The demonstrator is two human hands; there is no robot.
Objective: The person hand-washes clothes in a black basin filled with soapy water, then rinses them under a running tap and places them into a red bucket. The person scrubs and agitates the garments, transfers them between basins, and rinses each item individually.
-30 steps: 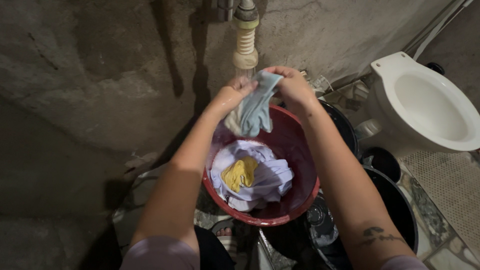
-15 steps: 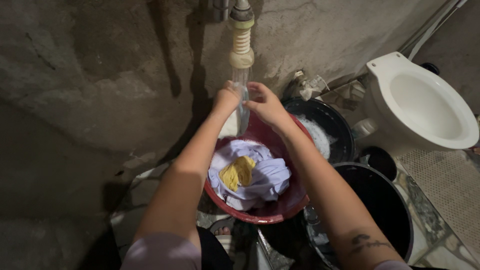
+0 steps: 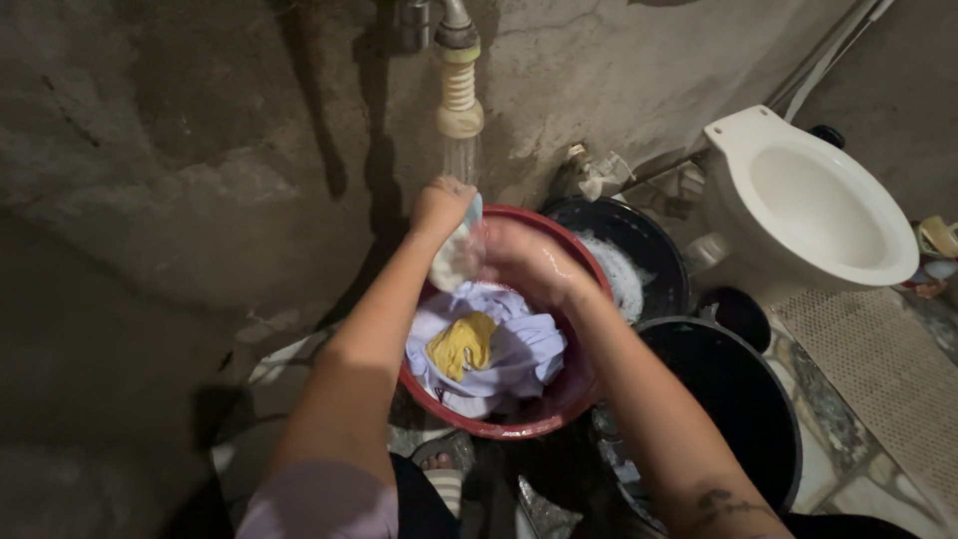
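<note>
Both my hands hold a small pale blue-and-white cloth (image 3: 454, 255) bunched together under running water from a tap with a ribbed cream nozzle (image 3: 459, 95). My left hand (image 3: 437, 208) grips its upper end. My right hand (image 3: 519, 260) presses against it from the right, wet and blurred. Below them stands a red basin (image 3: 574, 394) holding white garments (image 3: 524, 349) and a yellow cloth (image 3: 459, 344).
A rough concrete wall (image 3: 200, 150) fills the left and back. Two black buckets stand at right, one with suds (image 3: 629, 269), one dark inside (image 3: 728, 399). A white toilet bowl (image 3: 808, 200) is at far right. My sandalled foot (image 3: 444, 469) shows below the basin.
The cloth was spread out between my hands under the tap; now it is bunched up and my hands have come together and dropped closer to the basin.
</note>
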